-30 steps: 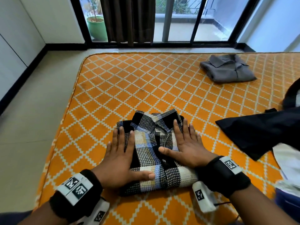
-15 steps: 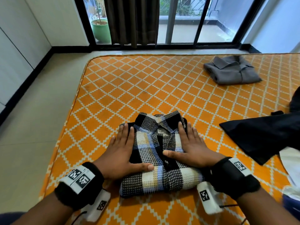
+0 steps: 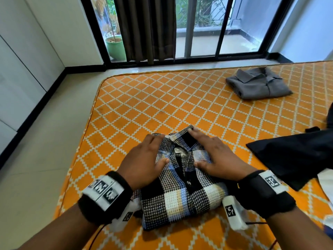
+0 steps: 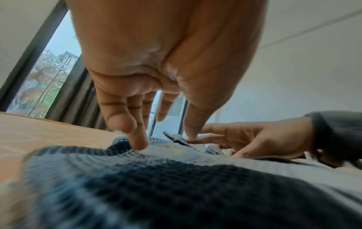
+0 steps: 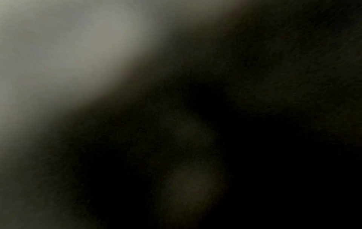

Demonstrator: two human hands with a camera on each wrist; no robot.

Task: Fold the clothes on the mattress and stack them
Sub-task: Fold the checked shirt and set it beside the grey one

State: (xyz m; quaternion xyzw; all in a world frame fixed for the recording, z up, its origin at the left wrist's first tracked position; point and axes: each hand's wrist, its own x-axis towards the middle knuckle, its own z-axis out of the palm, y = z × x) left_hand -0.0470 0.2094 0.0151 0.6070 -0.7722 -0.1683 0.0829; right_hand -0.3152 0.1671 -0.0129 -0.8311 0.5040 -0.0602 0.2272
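1. A folded checked shirt (image 3: 180,186) in black, white, blue and cream lies collar-up at the near edge of the orange diamond-patterned mattress (image 3: 144,105), directly in front of the person
2. The left hand (image 3: 144,163) rests on the left half of the shirt near the collar; in the left wrist view its fingers (image 4: 137,136) are extended and only slightly bent, the tips pressing down into the fabric, nothing curled round it
3. The right hand (image 3: 214,156) lies on the right half of the shirt, its fingers reaching to the far tip of the collar and its thumb pointing inward across the placket; they look straight and flat on the cloth
4. The right wrist view is dark and blurred and shows nothing usable
5. A folded grey shirt (image 3: 257,83) lies by itself at the far right of the mattress, well apart from the checked one
6. A dark, unfolded garment (image 3: 292,156) spreads over the mattress to the right, near the right wrist, with something white (image 3: 326,181) partly showing at the frame edge beside it
7. Beyond the mattress are a pale floor, a black-framed glass door with a dark curtain (image 3: 144,27) and a green plant pot (image 3: 115,47) outside
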